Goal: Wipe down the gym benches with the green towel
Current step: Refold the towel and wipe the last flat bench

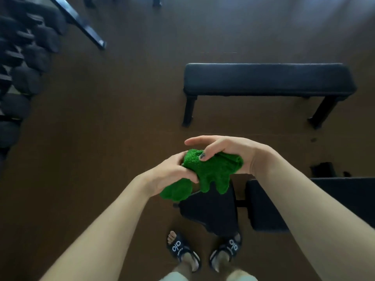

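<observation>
A bunched green towel (211,173) hangs in the air in front of me, held by both hands. My left hand (172,173) grips its left end, fingers curled into the cloth. My right hand (227,151) holds the right end with the thumb pressed on top and the forefinger stretched out. A flat black bench (267,78) stands crosswise on the floor beyond the hands. A second black bench (263,207), with a separate small seat pad (213,211), lies just below the towel at the right, partly hidden by my right forearm.
A rack of dark dumbbells (24,63) fills the left edge. A black metal frame bar (81,23) slants across the upper left. The floor is brown. My feet in black slides (182,250) stand beside the near bench's seat pad.
</observation>
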Motion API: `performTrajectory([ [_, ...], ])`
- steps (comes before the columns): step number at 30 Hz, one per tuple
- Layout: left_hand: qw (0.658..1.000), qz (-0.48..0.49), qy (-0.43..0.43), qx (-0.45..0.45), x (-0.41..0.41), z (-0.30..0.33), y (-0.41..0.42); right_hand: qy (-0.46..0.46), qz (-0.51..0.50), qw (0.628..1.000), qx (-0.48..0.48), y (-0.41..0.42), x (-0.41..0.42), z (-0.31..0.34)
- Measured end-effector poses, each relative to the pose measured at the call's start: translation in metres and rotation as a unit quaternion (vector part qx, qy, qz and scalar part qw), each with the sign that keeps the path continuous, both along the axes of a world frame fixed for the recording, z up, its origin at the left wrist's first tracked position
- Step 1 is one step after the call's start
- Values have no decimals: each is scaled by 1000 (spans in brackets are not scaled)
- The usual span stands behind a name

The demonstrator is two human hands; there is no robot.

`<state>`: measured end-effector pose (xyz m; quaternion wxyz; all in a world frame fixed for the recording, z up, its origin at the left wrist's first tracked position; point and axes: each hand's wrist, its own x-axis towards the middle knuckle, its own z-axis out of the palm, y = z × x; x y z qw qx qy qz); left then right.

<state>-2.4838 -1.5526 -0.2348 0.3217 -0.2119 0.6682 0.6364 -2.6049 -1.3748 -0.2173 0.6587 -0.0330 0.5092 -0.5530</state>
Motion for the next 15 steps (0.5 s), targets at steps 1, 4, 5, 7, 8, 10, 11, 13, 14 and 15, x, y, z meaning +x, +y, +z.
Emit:
performTrajectory([
  [1, 1000, -11, 9, -10, -3, 7, -8, 5, -9, 1000, 7, -3, -2, 5],
  [4, 999, -33, 23, -31, -10, 25, -31, 23, -41, 998, 34, -11, -12, 15],
  [5, 999, -31, 26, -30, -12, 28, -38, 24, -46, 998, 43, -13, -15, 16],
  [7, 999, -27, 31, -9, -14, 32, -49, 2, -60, 997, 45, -17, -16, 15],
  [8, 999, -23, 33, 8, -15, 34, -54, -13, -72, 997, 34, -18, -16, 12],
  [10, 998, -8, 35, 60, -17, 37, -64, -45, -104, 993, -11, -23, -14, 2],
  [11, 995, 4, 34, 90, -17, 38, -69, -67, -130, 988, -38, -26, -12, -3],
  [13, 990, 27, 30, 137, -22, 38, -82, -107, -183, 974, -76, -35, -7, -15],
  [14, 988, 30, 32, 149, -26, 38, -89, -124, -210, 966, -89, -44, -3, -19],
  [15, 987, 25, 34, 156, -32, 37, -101, -142, -248, 953, -100, -57, 1, -25],
])
